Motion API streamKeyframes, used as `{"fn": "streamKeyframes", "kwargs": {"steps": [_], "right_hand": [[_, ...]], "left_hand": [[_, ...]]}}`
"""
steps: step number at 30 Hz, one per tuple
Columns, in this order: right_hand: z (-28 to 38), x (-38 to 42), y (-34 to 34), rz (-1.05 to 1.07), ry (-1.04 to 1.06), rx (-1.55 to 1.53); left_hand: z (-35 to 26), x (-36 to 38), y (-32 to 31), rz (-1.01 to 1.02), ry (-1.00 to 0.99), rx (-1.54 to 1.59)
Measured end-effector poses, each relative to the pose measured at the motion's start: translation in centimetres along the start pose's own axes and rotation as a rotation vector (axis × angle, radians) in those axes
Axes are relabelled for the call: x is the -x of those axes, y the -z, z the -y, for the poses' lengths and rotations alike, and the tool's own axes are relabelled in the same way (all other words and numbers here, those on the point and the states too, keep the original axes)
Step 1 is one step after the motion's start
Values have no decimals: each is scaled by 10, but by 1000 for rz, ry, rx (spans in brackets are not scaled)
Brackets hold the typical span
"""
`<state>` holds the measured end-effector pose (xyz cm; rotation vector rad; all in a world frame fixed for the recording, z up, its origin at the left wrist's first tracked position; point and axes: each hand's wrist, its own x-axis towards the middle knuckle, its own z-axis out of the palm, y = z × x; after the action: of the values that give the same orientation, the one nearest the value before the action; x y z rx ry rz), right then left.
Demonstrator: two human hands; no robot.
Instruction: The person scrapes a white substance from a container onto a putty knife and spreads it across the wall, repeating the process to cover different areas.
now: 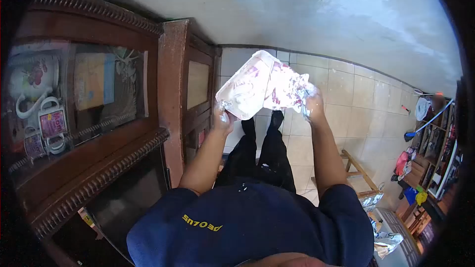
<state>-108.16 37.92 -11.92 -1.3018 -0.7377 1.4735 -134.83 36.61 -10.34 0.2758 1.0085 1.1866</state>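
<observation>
- The left hand (224, 119) is gripping a white tray (243, 88) by its near-left corner
- The right hand (313, 105) is gripping a pink-stained cloth (285, 89), bunched at one end
- The tray is hanging above the floor (341, 94), the cloth touching its right side
- A cabinet (173, 89) is standing at left, mugs (52, 122) showing inside

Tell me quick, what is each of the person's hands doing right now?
Left hand: closed on the edge of a white, roughly rectangular tray, material unclear.
Right hand: closed on crumpled white sheet material with purple-red marks; glare blurs detail.
</observation>
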Motion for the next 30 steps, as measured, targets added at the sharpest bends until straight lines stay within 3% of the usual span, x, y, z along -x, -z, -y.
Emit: {"fn": "streamKeyframes", "kwargs": {"steps": [2, 13, 14, 17, 18, 19, 21, 22, 24, 26, 27, 29, 30], "right_hand": [[2, 0, 5, 46, -36, 184], [37, 39, 5, 239, -65, 468], [38, 39, 6, 306, 31, 755], [48, 57, -4, 344, -55, 863], [14, 57, 10, 317, -87, 609], [6, 59, 16, 320, -84, 612], [12, 58, 14, 131, -170, 111], [35, 60, 20, 170, -125, 36], [54, 43, 33, 2, 41, 409], [111, 33, 20, 59, 363, 709], [135, 28, 5, 56, 362, 716], [164, 17, -28, 106, 795, 1317], [162, 11, -39, 108, 794, 1318]], "left_hand": [[2, -2, 3, 31, 3, 6], [8, -4, 3, 74, 45, 29], [5, -5, 2, 32, 64, 108], [-3, -20, 10, 54, 34, 171], [2, -32, 30, 82, -2, 149], [5, -41, 43, 111, -40, 128], [1, -50, 41, 168, -119, 121], [-2, -51, 39, 178, -183, 49], [-8, -56, 35, 176, -304, -82], [-13, -55, 34, 199, -309, -177], [-16, -52, 29, 225, -318, -279], [-14, -45, 16, 173, -284, -224], [-11, -44, 16, 144, -291, -283]]}}
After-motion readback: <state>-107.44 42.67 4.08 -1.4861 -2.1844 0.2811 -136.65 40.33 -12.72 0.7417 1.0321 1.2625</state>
